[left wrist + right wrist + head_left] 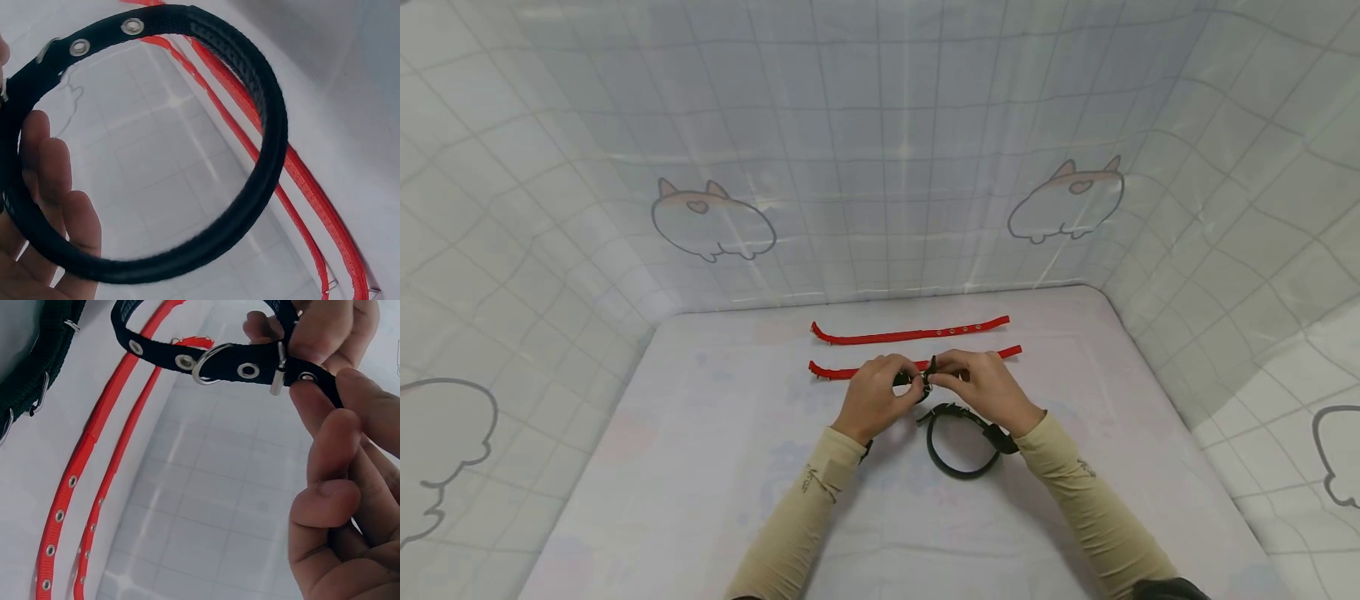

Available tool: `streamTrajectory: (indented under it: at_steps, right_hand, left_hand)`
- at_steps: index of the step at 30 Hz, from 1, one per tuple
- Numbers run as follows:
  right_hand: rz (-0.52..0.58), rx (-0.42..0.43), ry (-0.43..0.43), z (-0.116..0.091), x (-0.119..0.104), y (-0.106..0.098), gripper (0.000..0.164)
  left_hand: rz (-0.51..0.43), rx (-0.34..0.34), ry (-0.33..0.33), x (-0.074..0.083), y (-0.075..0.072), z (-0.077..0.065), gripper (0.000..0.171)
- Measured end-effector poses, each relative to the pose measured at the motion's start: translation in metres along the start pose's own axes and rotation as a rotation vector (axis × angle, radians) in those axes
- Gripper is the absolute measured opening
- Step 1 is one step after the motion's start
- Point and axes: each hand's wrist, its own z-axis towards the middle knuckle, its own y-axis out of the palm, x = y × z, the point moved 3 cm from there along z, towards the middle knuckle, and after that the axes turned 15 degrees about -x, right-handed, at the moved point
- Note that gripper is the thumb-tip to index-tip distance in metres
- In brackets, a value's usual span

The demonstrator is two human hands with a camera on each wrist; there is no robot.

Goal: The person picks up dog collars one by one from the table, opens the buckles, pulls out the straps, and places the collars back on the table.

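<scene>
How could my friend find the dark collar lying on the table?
Start at the pale table and look between the person's two sleeves. On the near side of the right hand lies the dark collar, in a round loop. The red straps are stretched out long, and the other black collar is held in the right hand and left hand.

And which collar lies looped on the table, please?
The head view's lower dark collar; the other dark collar is held, both red collars lie stretched out.
</scene>
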Motion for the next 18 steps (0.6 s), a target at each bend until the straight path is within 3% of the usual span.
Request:
streamTrajectory:
  at_steps: [4,7,12,18]
  right_hand:
    - [-0.009,0.012,-0.012,0.0003,-0.0034,-0.0009,0.014]
    - [-0.027,0.027,-0.018,0.0002,-0.0048,-0.0015,0.017]
    - [-0.057,0.044,-0.019,0.0003,-0.0052,-0.0019,0.022]
    - [-0.05,0.039,-0.034,0.0016,-0.0068,-0.0005,0.024]
  left_hand:
    - [-0.025,0.007,-0.031,-0.0007,0.0009,0.0003,0.009]
    - [0.032,0.001,-0.028,-0.0004,0.001,0.0003,0.018]
    - [0.156,-0.027,0.042,0.0043,-0.0021,-0.0005,0.028]
    - [0.222,-0.075,0.091,0.0089,-0.0064,-0.0036,0.033]
